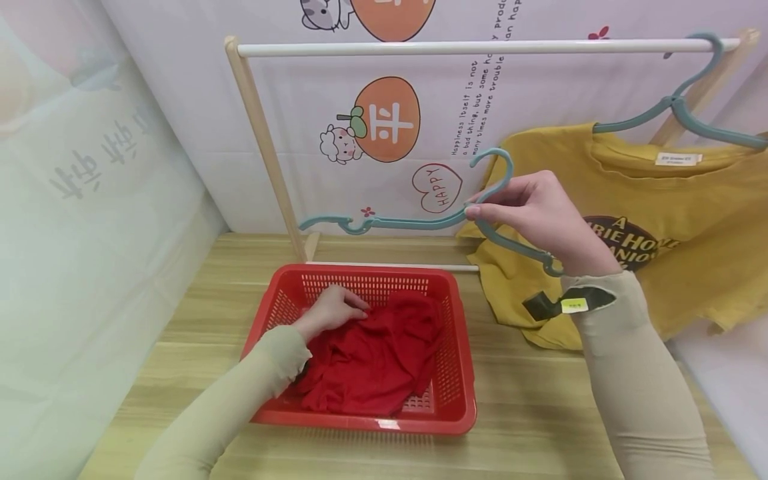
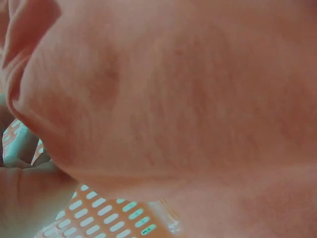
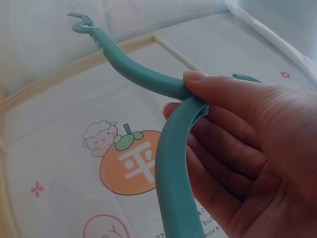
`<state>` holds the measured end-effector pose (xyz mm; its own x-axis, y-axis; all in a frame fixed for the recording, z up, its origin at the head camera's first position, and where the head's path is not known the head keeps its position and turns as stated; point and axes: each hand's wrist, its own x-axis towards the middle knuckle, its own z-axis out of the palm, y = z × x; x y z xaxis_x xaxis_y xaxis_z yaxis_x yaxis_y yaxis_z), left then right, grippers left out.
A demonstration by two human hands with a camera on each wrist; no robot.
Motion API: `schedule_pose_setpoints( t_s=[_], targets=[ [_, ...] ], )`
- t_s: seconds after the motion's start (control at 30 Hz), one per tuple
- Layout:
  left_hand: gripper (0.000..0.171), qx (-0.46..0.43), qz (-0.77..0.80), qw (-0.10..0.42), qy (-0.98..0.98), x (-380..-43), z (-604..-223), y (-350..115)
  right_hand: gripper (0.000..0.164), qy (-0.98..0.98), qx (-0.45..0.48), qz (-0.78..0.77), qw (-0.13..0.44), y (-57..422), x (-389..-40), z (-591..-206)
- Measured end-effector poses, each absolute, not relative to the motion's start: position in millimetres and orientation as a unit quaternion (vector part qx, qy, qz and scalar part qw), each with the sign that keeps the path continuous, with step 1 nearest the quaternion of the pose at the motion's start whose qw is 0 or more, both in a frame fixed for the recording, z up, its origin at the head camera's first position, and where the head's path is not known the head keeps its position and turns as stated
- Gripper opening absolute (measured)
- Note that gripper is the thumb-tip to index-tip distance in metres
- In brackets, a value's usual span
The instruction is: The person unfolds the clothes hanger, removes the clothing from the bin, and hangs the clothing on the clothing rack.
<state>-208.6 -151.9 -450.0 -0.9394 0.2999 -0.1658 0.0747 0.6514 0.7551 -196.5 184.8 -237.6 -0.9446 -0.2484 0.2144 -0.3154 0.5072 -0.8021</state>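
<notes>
In the head view my right hand (image 1: 537, 207) pinches a blue-green clothes hanger (image 1: 414, 223) at its neck, just under the hook. Thumb and fingers meet at the hanger's joint in the right wrist view, its two arms spreading away from the hand (image 3: 242, 129). My left hand (image 1: 333, 310) reaches into a red plastic basket (image 1: 467, 373), pinching a crumpled red garment (image 1: 384, 353) near its upper left part. Close in the left wrist view, the cloth (image 2: 173, 109) fills most of the picture and hides part of the hand (image 2: 34, 193).
A wooden rack with a white top rail (image 1: 420, 48) stands behind the basket. A yellow T-shirt (image 1: 540, 160) hangs at its right on another blue-green hanger (image 1: 714, 127), beside my right forearm. The wood-grain tabletop (image 1: 180, 347) meets printed white cloth walls.
</notes>
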Motion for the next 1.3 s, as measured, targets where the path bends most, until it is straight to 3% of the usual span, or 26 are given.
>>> schedule_pose_setpoints(
  t_s=[0.27,0.63,0.93,1.3],
  targets=[
    [0.011,0.137,0.435,0.107,0.883,-210,-425,-160,0.03,-0.865,0.159,0.475,0.033,189,-196,-238],
    [0.026,0.206,0.397,0.144,0.883,-212,-378,-195,0.03,-0.865,0.153,0.477,0.035,195,-195,-238],
    [0.015,0.17,0.413,0.053,0.893,-210,-355,-213,0.029,-0.862,0.149,0.482,0.04,201,-195,-238],
    [0.026,0.134,0.507,-0.002,0.852,-198,-297,-228,0.024,-0.856,0.154,0.489,0.062,217,-192,-234]
  ],
)
